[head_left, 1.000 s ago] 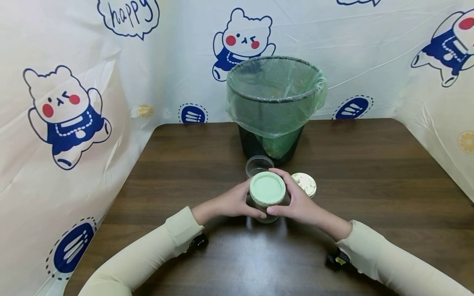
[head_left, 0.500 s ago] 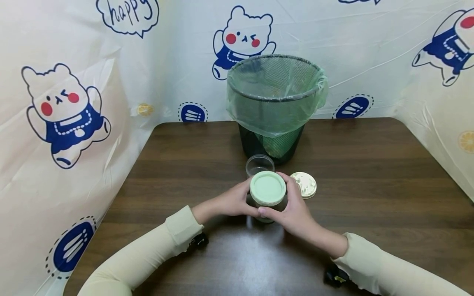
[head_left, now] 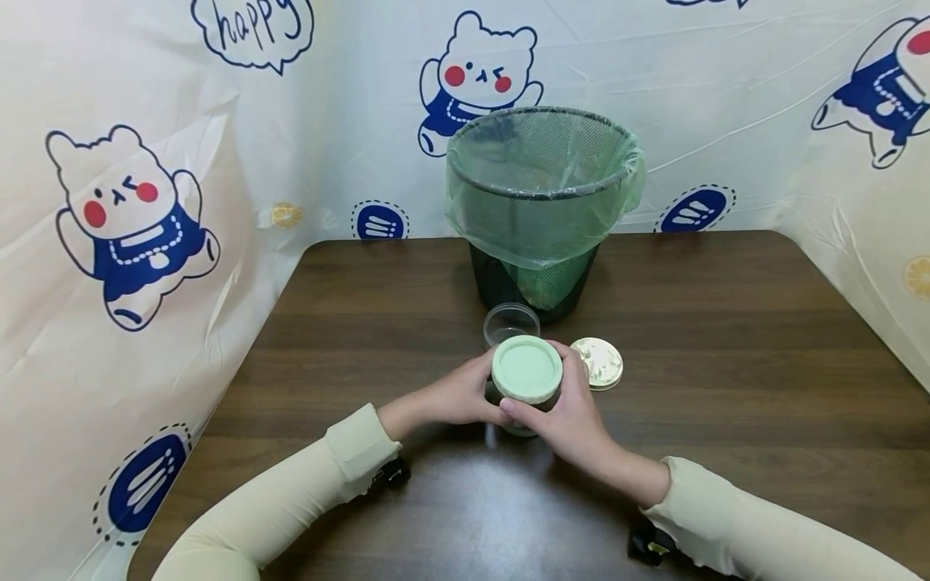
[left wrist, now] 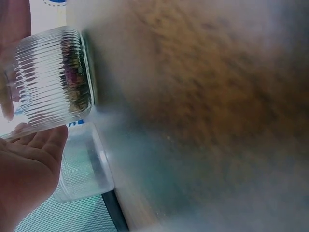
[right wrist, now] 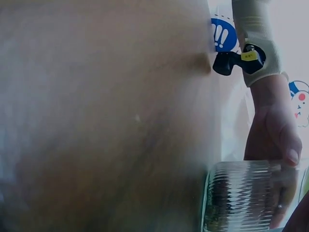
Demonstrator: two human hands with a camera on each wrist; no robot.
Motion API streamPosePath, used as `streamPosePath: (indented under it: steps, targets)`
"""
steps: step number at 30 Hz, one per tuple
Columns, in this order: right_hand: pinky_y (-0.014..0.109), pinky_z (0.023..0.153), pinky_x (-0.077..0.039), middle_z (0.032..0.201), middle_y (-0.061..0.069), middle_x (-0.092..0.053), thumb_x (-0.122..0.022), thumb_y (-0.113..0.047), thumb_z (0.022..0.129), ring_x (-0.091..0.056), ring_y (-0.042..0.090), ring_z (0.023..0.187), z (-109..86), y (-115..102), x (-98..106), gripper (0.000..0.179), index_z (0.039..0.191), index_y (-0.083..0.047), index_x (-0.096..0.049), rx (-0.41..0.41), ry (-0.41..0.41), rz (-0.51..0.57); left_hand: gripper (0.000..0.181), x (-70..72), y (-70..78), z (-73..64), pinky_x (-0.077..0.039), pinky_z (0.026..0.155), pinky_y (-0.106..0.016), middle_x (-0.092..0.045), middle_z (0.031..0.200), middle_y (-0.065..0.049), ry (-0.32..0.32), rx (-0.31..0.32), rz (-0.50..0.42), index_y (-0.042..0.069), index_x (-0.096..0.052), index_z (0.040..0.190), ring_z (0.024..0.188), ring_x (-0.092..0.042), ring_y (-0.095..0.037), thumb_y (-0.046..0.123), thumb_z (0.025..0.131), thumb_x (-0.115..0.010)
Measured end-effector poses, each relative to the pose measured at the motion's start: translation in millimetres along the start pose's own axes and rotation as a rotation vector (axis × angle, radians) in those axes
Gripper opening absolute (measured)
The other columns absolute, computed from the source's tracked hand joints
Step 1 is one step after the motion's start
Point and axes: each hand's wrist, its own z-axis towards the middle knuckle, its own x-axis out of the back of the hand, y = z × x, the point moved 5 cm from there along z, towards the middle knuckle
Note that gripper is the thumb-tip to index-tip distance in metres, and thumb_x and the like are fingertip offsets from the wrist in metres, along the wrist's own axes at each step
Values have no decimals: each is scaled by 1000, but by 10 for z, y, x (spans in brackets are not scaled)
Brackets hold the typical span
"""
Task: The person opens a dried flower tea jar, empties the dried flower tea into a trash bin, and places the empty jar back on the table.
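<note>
A ridged clear glass jar stands upright on the table, its pale green lid on top. Dark mixed dried bits cover its bottom, as the left wrist view shows. My left hand grips the jar from the left, thumb at the front. From the right, my right hand curls round the jar's upper part at the lid, thumb across the front and fingers behind. Much of the jar is hidden by the lid and hands in the head view.
Just behind the jar is a clear plastic tub. A round gold-coloured lid lies right of it, close to my right fingers. A mesh wastebasket with a green bag stands at the back of the brown table. Printed cloth hangs around.
My right hand has turned clockwise round the lid, its thumb going left and its wrist swinging toward me. The left hand and jar stay in place.
</note>
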Motion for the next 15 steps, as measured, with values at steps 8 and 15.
streamPosePath:
  steps: [8, 15]
  targets:
    - [44, 99, -32, 129, 6, -45, -86, -22, 71, -41, 20, 119, 48, 26, 29, 79, 135, -7, -41, 34, -48, 28, 83, -2, -4, 7, -38, 103, -33, -51, 132, 0, 3, 11, -9, 11, -37, 142, 119, -48, -12, 15, 74, -84]
    - [43, 100, -34, 130, 3, -48, -86, -17, 73, -44, 19, 118, 138, 87, 86, 78, 136, -9, -42, 72, -179, 54, 86, -2, -7, 7, -37, 103, -32, -52, 132, 2, 9, 19, -13, 14, -37, 142, 119, -49, -11, 19, 72, -86]
